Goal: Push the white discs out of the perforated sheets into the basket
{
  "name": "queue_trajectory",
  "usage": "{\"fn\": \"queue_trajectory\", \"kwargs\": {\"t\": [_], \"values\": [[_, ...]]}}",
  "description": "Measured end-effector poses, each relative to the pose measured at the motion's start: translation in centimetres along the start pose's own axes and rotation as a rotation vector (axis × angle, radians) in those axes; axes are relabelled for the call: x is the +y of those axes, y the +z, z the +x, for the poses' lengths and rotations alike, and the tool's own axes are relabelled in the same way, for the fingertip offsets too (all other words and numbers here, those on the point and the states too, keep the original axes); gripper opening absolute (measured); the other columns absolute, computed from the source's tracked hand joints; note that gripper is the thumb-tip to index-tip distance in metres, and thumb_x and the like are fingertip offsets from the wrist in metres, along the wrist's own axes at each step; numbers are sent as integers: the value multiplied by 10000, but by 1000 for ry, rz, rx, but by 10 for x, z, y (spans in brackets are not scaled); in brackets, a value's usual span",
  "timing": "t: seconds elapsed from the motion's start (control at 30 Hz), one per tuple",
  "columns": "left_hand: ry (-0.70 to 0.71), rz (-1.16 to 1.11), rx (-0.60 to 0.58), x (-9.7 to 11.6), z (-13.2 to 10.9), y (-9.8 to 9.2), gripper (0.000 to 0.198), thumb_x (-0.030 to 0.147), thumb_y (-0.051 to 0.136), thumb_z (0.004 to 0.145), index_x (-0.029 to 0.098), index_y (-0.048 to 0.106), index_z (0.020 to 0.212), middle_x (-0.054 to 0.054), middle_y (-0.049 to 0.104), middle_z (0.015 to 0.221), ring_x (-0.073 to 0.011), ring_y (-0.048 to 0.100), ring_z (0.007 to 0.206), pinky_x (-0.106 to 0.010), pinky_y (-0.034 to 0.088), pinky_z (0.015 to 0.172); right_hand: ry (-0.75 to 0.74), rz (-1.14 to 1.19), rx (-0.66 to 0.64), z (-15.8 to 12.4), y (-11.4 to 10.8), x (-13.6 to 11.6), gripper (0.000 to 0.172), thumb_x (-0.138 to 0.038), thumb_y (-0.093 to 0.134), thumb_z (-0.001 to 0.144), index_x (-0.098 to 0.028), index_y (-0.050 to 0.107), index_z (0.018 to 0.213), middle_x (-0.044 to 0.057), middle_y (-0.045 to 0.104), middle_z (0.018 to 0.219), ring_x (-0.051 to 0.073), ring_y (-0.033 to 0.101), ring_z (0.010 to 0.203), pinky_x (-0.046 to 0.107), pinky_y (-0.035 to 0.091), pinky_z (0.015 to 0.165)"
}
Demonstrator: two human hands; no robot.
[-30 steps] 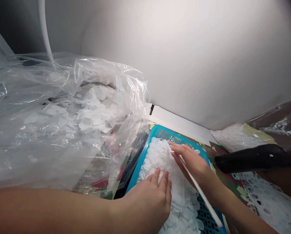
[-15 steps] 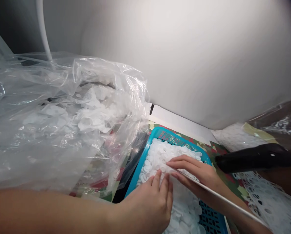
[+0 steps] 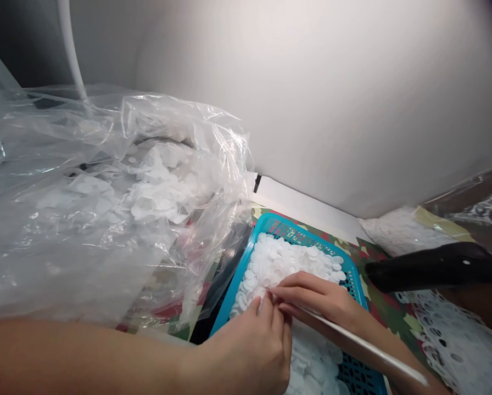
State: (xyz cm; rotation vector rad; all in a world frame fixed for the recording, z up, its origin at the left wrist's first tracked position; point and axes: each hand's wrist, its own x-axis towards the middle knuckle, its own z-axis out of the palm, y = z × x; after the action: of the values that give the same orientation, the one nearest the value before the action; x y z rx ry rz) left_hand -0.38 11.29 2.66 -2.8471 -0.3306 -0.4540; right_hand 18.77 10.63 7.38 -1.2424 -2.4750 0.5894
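A blue perforated basket (image 3: 270, 225) lies on the patterned table, filled with small white round discs (image 3: 287, 260). My left hand (image 3: 254, 348) rests on the discs at the basket's near side, fingers curled and pressed together against the pile. My right hand (image 3: 320, 299) lies just beyond it with fingers closed along a thin white stick (image 3: 365, 345) whose tip meets my left fingertips. The stick runs back along my right forearm.
A large clear plastic bag (image 3: 106, 192) full of white discs fills the left side. A black handle-like object (image 3: 435, 266) lies right of the basket. White punched sheet material (image 3: 456, 340) and another clear bag (image 3: 476, 203) sit at the right. A white wall stands behind.
My right hand has drawn back with the stick from the basket's far end toward my left hand, uncovering the discs at the far end. My left hand has stayed put, its fingers curling.
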Motion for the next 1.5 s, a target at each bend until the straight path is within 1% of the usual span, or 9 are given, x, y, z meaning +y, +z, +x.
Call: {"fn": "queue_trajectory", "kwargs": {"t": [0.1, 0.17, 0.33, 0.47, 0.63, 0.83, 1.07, 1.37, 1.5], "values": [[26, 15, -4, 1, 0, 0, 372, 196, 411, 904, 0, 603, 1155, -192, 670, 1059, -308, 635, 924, -415, 462, 807, -18, -66, -3, -1, 3, 3, 230, -194, 442, 954, -205, 600, 1120, 68, 667, 1027, 153, 655, 903, 232, 555, 739], [51, 31, -4, 1, 0, -1, 376, 191, 414, 893, -3, 606, 1152, -207, 662, 1074, -320, 634, 928, -423, 461, 790, -36, -105, -34, -2, 5, 4, 259, -196, 386, 973, -198, 590, 1133, 71, 668, 1044, 162, 644, 949, 249, 555, 768], [60, 39, 20, 1, -1, -2, 358, 195, 430, 879, 18, 631, 1117, -207, 668, 1064, -323, 632, 937, -440, 450, 793, -188, -289, -63, 0, 5, 2, 304, -154, 351, 979, -119, 561, 1196, 131, 637, 1132, 205, 591, 1057, 309, 553, 828], [50, 41, 13, 1, -1, -3, 367, 199, 432, 880, 14, 632, 1127, -200, 675, 1056, -322, 634, 931, -434, 453, 793, -258, -385, -65, 2, 5, 2, 316, -156, 340, 984, -99, 547, 1216, 133, 607, 1230, 218, 564, 1118, 336, 546, 896], [47, 27, 12, 2, 0, -3, 369, 199, 434, 884, 8, 629, 1132, -206, 676, 1047, -320, 639, 916, -439, 454, 792, -319, -430, -37, 6, 4, 2, 338, -167, 301, 995, -76, 570, 1179, 125, 623, 1228, 219, 592, 1081, 343, 549, 908], [38, 41, 4, 2, 0, -4, 380, 189, 435, 875, 2, 618, 1150, -213, 671, 1070, -320, 636, 954, -445, 452, 823, -347, -503, 28, 4, 5, -4, 349, -96, 306, 969, 4, 603, 1122, 202, 641, 1176, 264, 620, 1043, 372, 574, 851], [58, 66, -8, 1, -1, -3, 404, 194, 417, 890, -10, 593, 1191, -220, 653, 1120, -357, 620, 1016, -445, 464, 817, -313, -468, 60, 2, 5, -4, 344, -99, 300, 970, -21, 584, 1148, 198, 653, 1148, 243, 598, 1078, 375, 571, 865], [53, 45, 9, 1, -2, -2, 405, 194, 407, 903, -11, 578, 1207, -222, 637, 1156, -357, 609, 1052, -444, 461, 814, -262, -331, 111, -4, 7, 0, 352, -96, 303, 967, -48, 534, 1228, 187, 637, 1170, 242, 575, 1121, 394, 553, 901], [48, 50, 19, 1, -3, -1, 410, 191, 392, 906, -12, 575, 1210, -219, 633, 1164, -362, 607, 1052, -449, 462, 822, -190, -241, 79, -5, 10, 2, 339, -104, 335, 967, -87, 494, 1267, 165, 619, 1200, 220, 557, 1138, 391, 541, 920]]}}
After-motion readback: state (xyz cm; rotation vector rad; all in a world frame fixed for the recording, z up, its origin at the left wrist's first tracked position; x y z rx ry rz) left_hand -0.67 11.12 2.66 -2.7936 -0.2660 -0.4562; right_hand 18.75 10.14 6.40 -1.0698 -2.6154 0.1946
